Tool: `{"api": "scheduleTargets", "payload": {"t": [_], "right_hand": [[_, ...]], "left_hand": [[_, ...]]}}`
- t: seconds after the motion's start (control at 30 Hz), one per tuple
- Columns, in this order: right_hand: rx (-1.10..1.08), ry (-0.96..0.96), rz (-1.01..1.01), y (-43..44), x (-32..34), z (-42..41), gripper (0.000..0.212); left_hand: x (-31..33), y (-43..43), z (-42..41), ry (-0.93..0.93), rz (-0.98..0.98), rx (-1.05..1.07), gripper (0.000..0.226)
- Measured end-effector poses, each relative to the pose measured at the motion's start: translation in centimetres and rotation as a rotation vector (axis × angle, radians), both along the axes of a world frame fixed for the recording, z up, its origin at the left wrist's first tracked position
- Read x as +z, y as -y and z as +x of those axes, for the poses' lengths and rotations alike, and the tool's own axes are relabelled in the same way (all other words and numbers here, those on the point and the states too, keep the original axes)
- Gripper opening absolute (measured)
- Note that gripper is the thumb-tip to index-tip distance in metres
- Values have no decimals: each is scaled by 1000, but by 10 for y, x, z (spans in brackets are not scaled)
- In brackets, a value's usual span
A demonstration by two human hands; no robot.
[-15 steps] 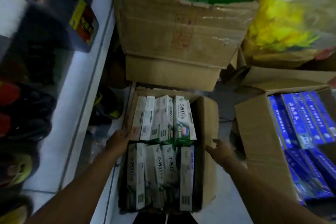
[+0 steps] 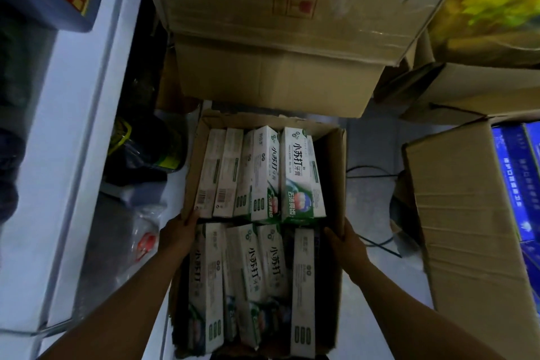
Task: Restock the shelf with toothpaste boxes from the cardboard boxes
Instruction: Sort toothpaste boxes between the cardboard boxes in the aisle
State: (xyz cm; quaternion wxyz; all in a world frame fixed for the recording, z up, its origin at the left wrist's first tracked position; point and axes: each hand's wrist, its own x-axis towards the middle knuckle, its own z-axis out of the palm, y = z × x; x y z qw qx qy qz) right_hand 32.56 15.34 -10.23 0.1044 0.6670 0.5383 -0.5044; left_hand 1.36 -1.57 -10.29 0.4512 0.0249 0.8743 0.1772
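**Head view, looking down.** A large taped carton (image 2: pixel 277 17) of brown corrugated board under glossy clear film fills the top of the view. A white shelf (image 2: pixel 73 161), smooth and straight-edged, runs down the left. At right stands a side carton (image 2: pixel 461 228) of creased board, which holds blue boxes (image 2: pixel 514 184). The open cardboard box (image 2: pixel 333 178), ragged at the rim, sits on the pale floor (image 2: pixel 374 143) between the shelf and the side carton, with a narrow strip of floor free on either side. Inside it lie the toothpaste boxes (image 2: pixel 301 172). These are long white-and-green card sleeves in two rows, packed edge to edge, with a dark gap along the right wall. The left hand (image 2: pixel 178 232) grips the left wall at mid-length, and the right hand (image 2: pixel 347 242) grips the right wall opposite. A thin black cable (image 2: pixel 369 167) crosses the floor at right.
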Motion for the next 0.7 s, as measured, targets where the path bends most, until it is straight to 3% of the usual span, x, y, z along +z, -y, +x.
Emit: {"api": "scheduleTargets", "payload": {"t": [0.17, 0.4, 0.7], "right_hand": [[121, 143, 64, -3, -1, -3, 21], [208, 195, 115, -5, 9, 6, 23], [296, 220, 127, 1, 85, 23, 30]], "left_hand": [[8, -6, -1, -62, -30, -110, 50], [27, 3, 5, -164, -45, -205, 49], [99, 31, 27, -197, -46, -273, 44]]}}
